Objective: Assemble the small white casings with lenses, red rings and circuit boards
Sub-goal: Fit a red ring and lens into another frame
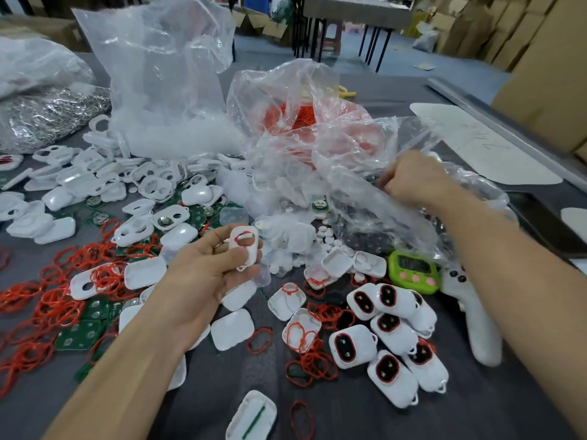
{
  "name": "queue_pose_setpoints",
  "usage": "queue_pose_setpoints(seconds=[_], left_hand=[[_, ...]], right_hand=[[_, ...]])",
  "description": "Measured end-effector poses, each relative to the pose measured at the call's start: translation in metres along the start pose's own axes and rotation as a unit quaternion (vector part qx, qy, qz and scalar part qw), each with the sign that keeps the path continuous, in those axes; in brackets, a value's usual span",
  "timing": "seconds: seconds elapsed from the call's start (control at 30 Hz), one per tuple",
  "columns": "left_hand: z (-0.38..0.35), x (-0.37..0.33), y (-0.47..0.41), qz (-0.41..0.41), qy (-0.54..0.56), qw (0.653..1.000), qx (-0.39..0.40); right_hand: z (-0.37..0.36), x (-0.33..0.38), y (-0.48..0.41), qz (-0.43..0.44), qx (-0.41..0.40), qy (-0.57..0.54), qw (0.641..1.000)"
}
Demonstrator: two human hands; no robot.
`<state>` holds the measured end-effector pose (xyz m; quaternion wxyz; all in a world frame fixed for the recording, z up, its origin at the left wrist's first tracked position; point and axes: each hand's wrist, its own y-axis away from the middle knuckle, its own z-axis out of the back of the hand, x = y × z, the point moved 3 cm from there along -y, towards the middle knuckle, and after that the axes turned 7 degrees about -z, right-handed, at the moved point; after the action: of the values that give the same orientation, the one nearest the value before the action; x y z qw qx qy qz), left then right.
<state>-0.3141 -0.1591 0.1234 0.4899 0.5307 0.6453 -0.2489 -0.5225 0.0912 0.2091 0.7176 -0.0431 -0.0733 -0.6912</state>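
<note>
On the grey desk (381,414), the clear bag (355,154) lies beyond the green timer (414,272). Our right hand (413,181) sits in it, fingers curled; we cannot tell if it grips anything. Left of the timer, our left hand (203,271) pinches a white casing (244,253), red ring (239,237) seated. We should hold it level and draw one lens

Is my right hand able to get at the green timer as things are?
Probably yes, but not directly: the right hand seems tucked into the clear plastic bag, whose film overhangs the top edge of the green timer. Its face lies uncovered.
</note>
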Motion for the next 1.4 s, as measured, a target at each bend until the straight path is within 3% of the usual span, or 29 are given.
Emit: queue_pose_setpoints(seconds=[0.07,0.1,0.23,0.53,0.67,0.73,0.77,0.83,0.9,1.0,1.2,1.33,1.4], left_hand=[[-0.001,0.000,0.000,0.002,0.003,1.000,0.010],[0.000,0.000,0.000,0.002,0.000,1.000,0.012],[0.000,0.001,-0.001,0.003,0.000,1.000,0.013],[-0.004,0.004,0.003,0.004,-0.012,1.000,0.017],[-0.006,0.004,0.006,-0.018,-0.048,0.998,0.022],[-0.008,0.004,0.007,-0.034,-0.070,0.997,0.021],[-0.010,0.004,0.008,-0.042,-0.077,0.996,0.019],[-0.015,0.005,0.011,-0.050,-0.082,0.995,0.016],[-0.018,0.006,0.014,-0.050,-0.085,0.995,0.016],[-0.020,0.006,0.016,-0.057,-0.087,0.994,0.016],[-0.018,0.005,0.014,-0.071,-0.075,0.994,0.018],[-0.020,0.007,0.014,-0.109,-0.117,0.987,0.015],[-0.022,0.008,0.014,-0.132,-0.150,0.980,0.015]], right_hand=[[-0.023,0.004,0.001,0.060,0.109,0.024,0.992],[-0.030,0.006,0.002,0.085,0.127,0.030,0.988],[-0.035,0.013,-0.006,0.109,0.113,0.094,0.983],[-0.035,-0.002,0.006,0.060,0.023,-0.009,0.998],[-0.004,0.002,0.031,0.024,-0.144,-0.120,0.982],[0.011,0.010,0.059,0.040,-0.202,-0.275,0.939],[0.012,0.017,0.077,0.051,-0.185,-0.382,0.904],[-0.003,0.040,0.115,0.064,-0.040,-0.583,0.809],[-0.030,0.061,0.143,0.049,0.119,-0.686,0.716],[-0.063,0.075,0.155,0.003,0.205,-0.719,0.665],[-0.079,0.079,0.152,0.010,0.168,-0.697,0.697],[-0.074,0.074,0.155,0.059,-0.027,-0.554,0.830],[-0.072,0.079,0.164,0.101,-0.102,-0.469,0.871]])
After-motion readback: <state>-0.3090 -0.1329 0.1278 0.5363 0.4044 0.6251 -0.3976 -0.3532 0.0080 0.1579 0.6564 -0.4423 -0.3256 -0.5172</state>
